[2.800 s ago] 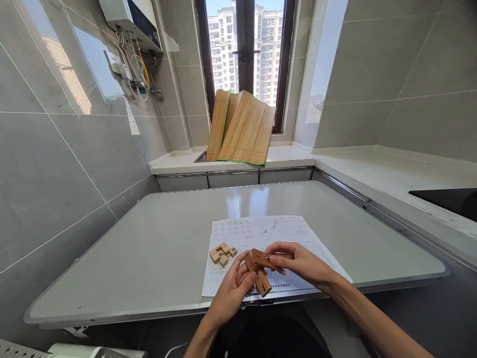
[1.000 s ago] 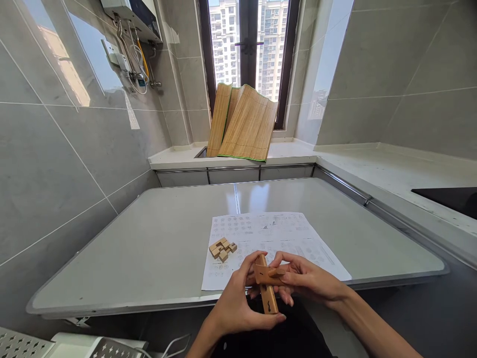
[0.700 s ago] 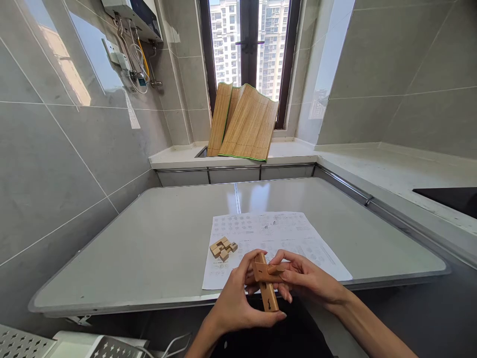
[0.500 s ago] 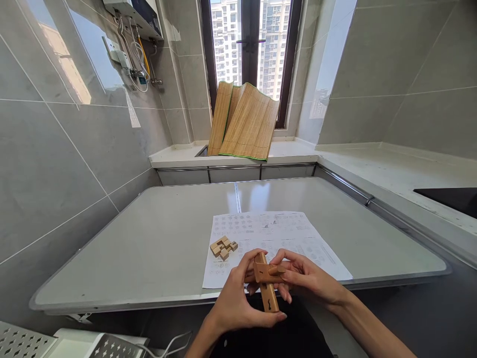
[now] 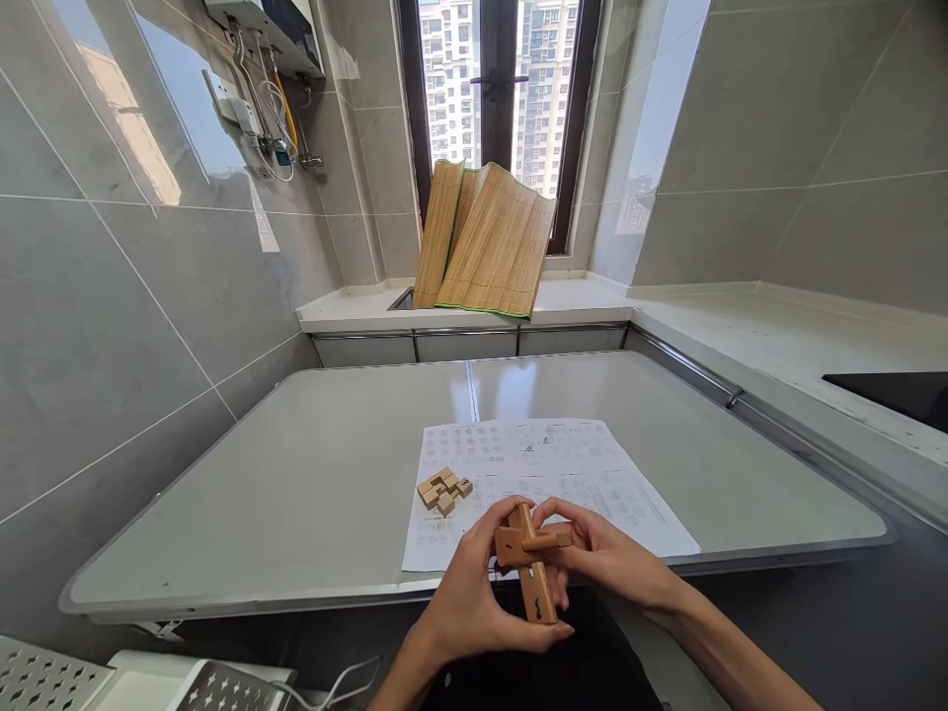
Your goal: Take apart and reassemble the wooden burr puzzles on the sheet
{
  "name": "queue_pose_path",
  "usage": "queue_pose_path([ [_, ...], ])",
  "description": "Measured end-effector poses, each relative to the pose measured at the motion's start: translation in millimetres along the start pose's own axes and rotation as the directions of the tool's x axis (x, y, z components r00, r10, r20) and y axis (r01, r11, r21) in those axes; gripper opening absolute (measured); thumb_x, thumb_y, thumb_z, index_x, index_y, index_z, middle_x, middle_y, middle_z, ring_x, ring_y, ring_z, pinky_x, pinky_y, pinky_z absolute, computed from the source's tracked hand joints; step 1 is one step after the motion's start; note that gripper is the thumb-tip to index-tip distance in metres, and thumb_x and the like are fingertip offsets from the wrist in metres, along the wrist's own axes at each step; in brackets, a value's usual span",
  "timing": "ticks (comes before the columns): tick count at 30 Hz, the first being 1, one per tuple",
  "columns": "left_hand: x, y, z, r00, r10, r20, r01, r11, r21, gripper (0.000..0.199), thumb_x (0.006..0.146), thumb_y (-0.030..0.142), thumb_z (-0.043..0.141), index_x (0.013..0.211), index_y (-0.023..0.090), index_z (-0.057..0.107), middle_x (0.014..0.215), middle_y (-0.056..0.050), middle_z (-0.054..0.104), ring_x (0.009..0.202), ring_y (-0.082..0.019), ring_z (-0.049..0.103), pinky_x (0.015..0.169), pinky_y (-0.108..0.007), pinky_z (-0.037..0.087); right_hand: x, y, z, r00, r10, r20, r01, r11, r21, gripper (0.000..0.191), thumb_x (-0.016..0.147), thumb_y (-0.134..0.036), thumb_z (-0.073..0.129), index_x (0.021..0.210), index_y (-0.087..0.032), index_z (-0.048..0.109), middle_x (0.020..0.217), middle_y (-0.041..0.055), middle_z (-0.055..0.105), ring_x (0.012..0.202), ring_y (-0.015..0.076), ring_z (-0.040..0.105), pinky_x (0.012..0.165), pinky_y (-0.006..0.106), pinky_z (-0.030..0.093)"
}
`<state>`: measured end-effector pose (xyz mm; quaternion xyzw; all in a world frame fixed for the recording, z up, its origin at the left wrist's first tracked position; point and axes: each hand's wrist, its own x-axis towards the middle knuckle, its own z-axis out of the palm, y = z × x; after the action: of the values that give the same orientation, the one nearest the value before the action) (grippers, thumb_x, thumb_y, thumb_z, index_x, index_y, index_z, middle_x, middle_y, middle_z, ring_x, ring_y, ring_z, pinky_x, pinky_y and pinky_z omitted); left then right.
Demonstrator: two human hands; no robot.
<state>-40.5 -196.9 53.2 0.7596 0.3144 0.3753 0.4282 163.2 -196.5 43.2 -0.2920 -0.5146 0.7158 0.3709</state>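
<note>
A wooden interlocking puzzle (image 5: 537,591) of crossed brown bars is held between my two hands, over the table's near edge. My left hand (image 5: 474,583) grips the long upright bar end to end, thumb at its lower end and fingers at the top. Dark marks show on the bars. My right hand (image 5: 603,548) pinches the crossing bar that points right; some of its fingertips are hidden behind the puzzle. Left of my hands, a small cluster of pale wooden blocks (image 5: 444,491) lies on a printed paper sheet (image 5: 629,484).
A pale folding table (image 5: 296,494) extends beneath the sheet. Behind it, a folded bamboo mat (image 5: 496,242) leans against the window on a white ledge (image 5: 570,294). A perforated white rack (image 5: 44,676) and a cable (image 5: 348,681) are at the lower left.
The crossing piece in the puzzle has shifted slightly left and turned, so its right-pointing bar lies flatter. My right fingers have moved with it; the loose blocks stay put.
</note>
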Motion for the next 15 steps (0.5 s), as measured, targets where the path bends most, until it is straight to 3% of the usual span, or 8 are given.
queue_pose_path([
  [4,0,-2,-2.7,0.997,0.077,0.004,-0.077,0.997,0.018,0.091,0.049,0.032,0.096,0.131,0.025,0.056,0.127,-0.008,0.06,0.116,-0.031,0.059,0.106,-0.045,0.048,-3,7,-2,1.0,0.004,0.031,-0.004,1.0,0.003,0.034,0.09,-0.044,0.075,0.097,-0.02,0.051,0.068,-0.0019,0.07,0.052,0.0116,0.065,0.052,0.021,0.05],
  [10,-1,-8,-4.9,0.998,0.014,0.068,-0.01,0.998,-0.06,0.093,0.049,0.036,0.096,0.133,0.025,0.055,0.131,-0.008,0.06,0.122,-0.033,0.058,0.109,-0.045,0.045,-8,15,-6,0.991,0.035,0.132,-0.038,0.999,0.021,0.034,0.09,-0.042,0.075,0.096,-0.019,0.051,0.074,0.0033,0.073,0.05,0.0116,0.065,0.048,0.02,0.048],
  [13,1,-12,-6.0,0.994,-0.06,0.091,0.067,0.995,-0.079,0.096,0.056,0.038,0.094,0.141,0.026,0.051,0.138,-0.01,0.059,0.128,-0.034,0.056,0.114,-0.048,0.042,-8,15,-9,0.997,0.029,0.077,-0.029,1.0,0.005,0.036,0.091,-0.045,0.073,0.102,-0.017,0.053,0.077,0.004,0.073,0.054,0.012,0.066,0.052,0.022,0.05],
  [15,3,-17,-8.4,0.994,-0.094,0.05,0.095,0.995,-0.02,0.104,0.059,0.042,0.094,0.148,0.028,0.043,0.144,-0.011,0.055,0.134,-0.035,0.051,0.117,-0.051,0.038,-8,11,-15,1.0,0.023,-0.01,-0.023,0.999,-0.027,0.039,0.092,-0.048,0.071,0.108,-0.017,0.055,0.079,0.0035,0.072,0.057,0.0115,0.065,0.056,0.024,0.051],
])
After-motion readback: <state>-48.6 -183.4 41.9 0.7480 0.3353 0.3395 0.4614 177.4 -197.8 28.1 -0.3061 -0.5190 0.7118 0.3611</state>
